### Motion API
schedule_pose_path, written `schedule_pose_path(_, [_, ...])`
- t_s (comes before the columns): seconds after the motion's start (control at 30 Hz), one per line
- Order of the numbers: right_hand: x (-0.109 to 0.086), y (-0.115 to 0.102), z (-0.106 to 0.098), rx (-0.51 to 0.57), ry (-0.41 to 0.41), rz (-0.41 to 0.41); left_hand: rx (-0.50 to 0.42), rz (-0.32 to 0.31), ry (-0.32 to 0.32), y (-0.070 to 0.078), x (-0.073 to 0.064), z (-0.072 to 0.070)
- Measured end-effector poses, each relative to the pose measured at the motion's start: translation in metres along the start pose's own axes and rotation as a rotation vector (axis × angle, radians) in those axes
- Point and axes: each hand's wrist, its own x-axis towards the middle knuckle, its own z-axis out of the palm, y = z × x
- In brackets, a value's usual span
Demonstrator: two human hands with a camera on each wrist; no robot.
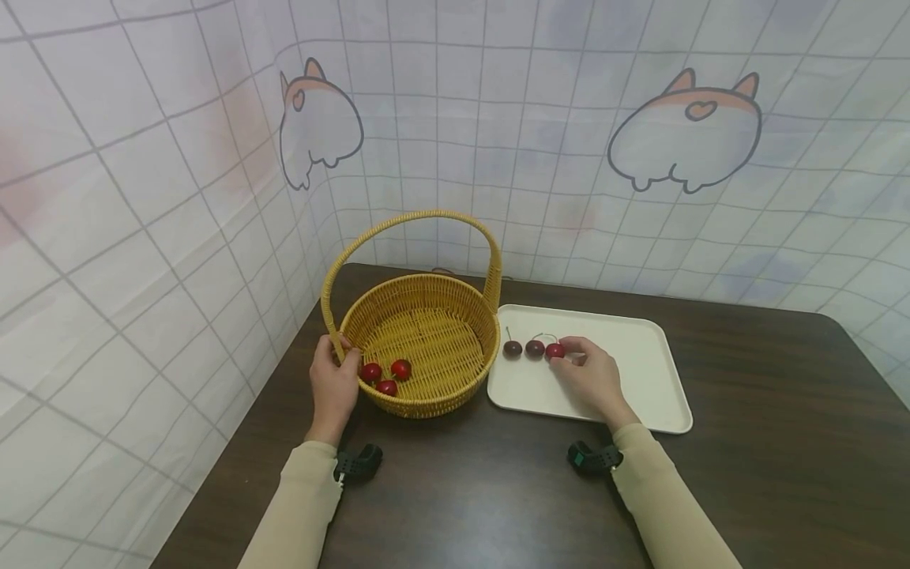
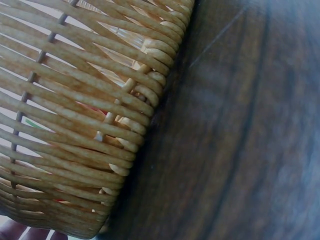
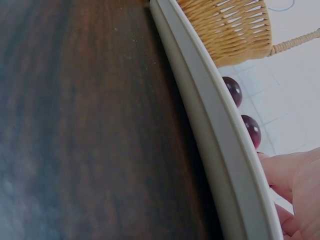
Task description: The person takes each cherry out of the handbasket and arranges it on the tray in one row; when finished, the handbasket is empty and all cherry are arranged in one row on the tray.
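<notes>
My left hand (image 1: pixel 332 389) grips the left rim of a yellow wicker basket (image 1: pixel 426 291) at the foot of its tall arched handle. Inside the basket, near that hand, lie three red cherries (image 1: pixel 401 369). Over the white tray (image 1: pixel 643 371), my right hand (image 1: pixel 592 381) pinches a red cherry (image 1: pixel 554 351) between thumb and fingers. Two darker cherries (image 1: pixel 535 348) with stems sit in a row to its left on the tray. In the left wrist view the basket's woven side (image 2: pixel 75 100) hides most of the hand.
A dark wooden table (image 1: pixel 455 490) carries the basket and the tray, which stand side by side. Behind and to the left hangs a white grid-patterned cloth (image 1: pixel 455 142) with cartoon animal prints. The basket handle (image 1: pixel 434 214) arches high over the basket.
</notes>
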Motion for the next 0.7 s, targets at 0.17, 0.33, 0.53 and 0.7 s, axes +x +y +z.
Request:
schedule_pose_path(0.17, [0.001,0.001,0.0,-0.008,0.004,-0.004,0.007,-0.003,-0.004,0.0,0.0,0.0])
schedule_pose_path(0.33, [0.0,0.003,-0.001,-0.007,0.004,-0.015,-0.004,-0.006,-0.004,0.0,-0.001,0.0])
schedule_pose_path(0.53, [-0.001,0.004,-0.008,0.069,-0.001,0.011,-0.003,-0.001,-0.005,0.0,-0.001,0.0])
schedule_pose_path(0.7, [-0.006,-0.005,-0.012,0.142,0.067,0.011,-0.002,0.004,0.001,0.0,-0.001,0.0])
